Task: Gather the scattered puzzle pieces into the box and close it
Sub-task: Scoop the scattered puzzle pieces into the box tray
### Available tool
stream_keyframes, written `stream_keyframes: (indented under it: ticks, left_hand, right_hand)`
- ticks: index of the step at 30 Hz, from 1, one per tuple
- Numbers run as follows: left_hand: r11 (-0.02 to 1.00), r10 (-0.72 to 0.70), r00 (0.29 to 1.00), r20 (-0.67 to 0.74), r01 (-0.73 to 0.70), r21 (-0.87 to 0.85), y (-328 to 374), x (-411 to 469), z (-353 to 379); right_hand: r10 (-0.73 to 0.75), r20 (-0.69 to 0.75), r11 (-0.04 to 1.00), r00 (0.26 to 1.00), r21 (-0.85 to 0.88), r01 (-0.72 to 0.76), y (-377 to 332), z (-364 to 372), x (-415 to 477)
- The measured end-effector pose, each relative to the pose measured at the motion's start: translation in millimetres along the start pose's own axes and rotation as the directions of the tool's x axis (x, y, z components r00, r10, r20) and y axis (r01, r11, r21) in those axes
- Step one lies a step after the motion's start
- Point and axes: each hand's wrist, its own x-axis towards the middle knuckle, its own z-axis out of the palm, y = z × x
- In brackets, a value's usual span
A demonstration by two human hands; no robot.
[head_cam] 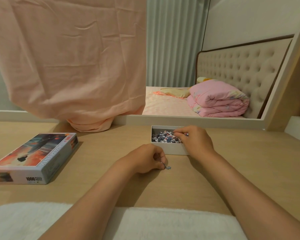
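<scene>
L hand [145, 160], middle of the frame: fingers curled in tight, thumb + 1 fingertip pinch the edge of 1 loose piece [168, 167], which lies flat on the table [249, 170]. I see no other loose bits.

The box [170, 150] sits just up and to the right of that hand, very near, so the piece needs only a short hop up-right over the front wall.

R hand [194, 139] is over the box's right end, fingers bent down into the pile of pieces [163, 136]. Can't tell if it holds any.

The lid [33, 158] lies well apart at the left of the frame, picture side up, long side going from lower left up toward the middle. L hand is nearer to it, so I think L should fetch it.
</scene>
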Motion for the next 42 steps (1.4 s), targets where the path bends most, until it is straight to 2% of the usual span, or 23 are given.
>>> stream_keyframes:
  ticks: [4, 6, 8, 9, 11, 15, 18, 20, 22, 23, 25, 28, 32, 34, 37, 38, 40, 42]
  left_hand:
    - [0.995, -0.003, 0.996, -0.095, -0.007, -0.099, -4, 0, -8]
    - [0.985, -0.006, 0.978, -0.21, -0.03, -0.169, -4, 4, -15]
    - [0.962, -0.017, 0.945, -0.325, -0.073, -0.262, -3, 11, -22]
    - [0.948, -0.029, 0.928, -0.372, -0.093, -0.305, -1, 15, -24]
    - [0.933, -0.056, 0.905, -0.423, -0.104, -0.345, 4, 26, -27]
    - [0.957, -0.068, 0.897, -0.437, -0.064, -0.281, 11, 51, -25]
    - [0.996, -0.037, 0.931, -0.363, 0.003, -0.093, 9, 65, -21]
    - [0.997, -0.012, 0.936, -0.351, 0.037, 0.064, 3, 72, -19]
    - [0.99, 0.008, 0.909, -0.416, 0.052, 0.134, -6, 77, -15]
    - [0.986, -0.004, 0.904, -0.428, 0.076, 0.151, -10, 78, -12]
    - [0.981, -0.083, 0.933, -0.351, 0.138, 0.136, -11, 75, -5]
    - [0.984, -0.133, 0.967, -0.219, 0.155, 0.088, -13, 69, 0]
    - [0.983, -0.119, 0.973, -0.199, 0.144, 0.115, -15, 59, -3]
    - [0.975, -0.046, 0.97, -0.239, 0.096, 0.201, -13, 48, -4]
    - [0.954, 0.192, 0.943, -0.272, -0.114, 0.278, -7, 31, -3]
    - [0.947, 0.232, 0.944, -0.236, -0.164, 0.275, -4, 27, -3]
    - [0.933, 0.226, 0.964, -0.142, -0.172, 0.316, -1, 22, -2]
    - [0.891, 0.201, 0.976, -0.087, -0.146, 0.429, -1, 23, -2]
  right_hand:
    - [-0.12, 0.055, 0.987, 0.991, 0.112, 0.113, 5, -2, -3]
    - [-0.173, 0.223, 0.974, 0.959, 0.181, 0.134, 1, -10, -10]
    - [-0.19, 0.457, 0.978, 0.869, 0.164, 0.127, -2, -14, -20]
    - [-0.189, 0.534, 0.981, 0.824, 0.138, 0.136, -2, -13, -25]
    - [-0.182, 0.593, 0.983, 0.785, 0.105, 0.149, 0, -7, -28]
    - [-0.202, 0.59, 0.979, 0.782, 0.134, 0.152, 1, -1, -26]
    - [-0.204, 0.567, 0.977, 0.798, 0.166, 0.132, 0, -4, -24]
    - [-0.176, 0.398, 0.969, 0.9, 0.233, 0.087, 3, -6, -19]
    - [-0.084, 0.128, 0.975, 0.988, 0.214, 0.055, 8, -9, -10]
    - [-0.049, 0.025, 0.987, 0.998, 0.152, 0.045, 11, -12, -6]
    - [-0.036, -0.035, 0.999, 0.999, -0.007, 0.036, 19, -14, -1]
    - [-0.154, 0.098, 0.98, 0.983, -0.111, 0.165, 33, -8, 0]
    - [-0.212, 0.181, 0.973, 0.96, -0.056, 0.225, 35, -9, -6]
    - [-0.237, 0.159, 0.969, 0.958, -0.026, 0.244, 33, -13, -7]
    - [-0.335, 0.15, 0.938, 0.93, -0.036, 0.344, 26, -15, -12]
    - [-0.349, 0.204, 0.932, 0.915, -0.031, 0.362, 23, -16, -14]
    - [-0.314, 0.358, 0.934, 0.879, -0.049, 0.354, 19, -14, -19]
    - [-0.24, 0.451, 0.916, 0.86, -0.188, 0.354, 17, -12, -20]
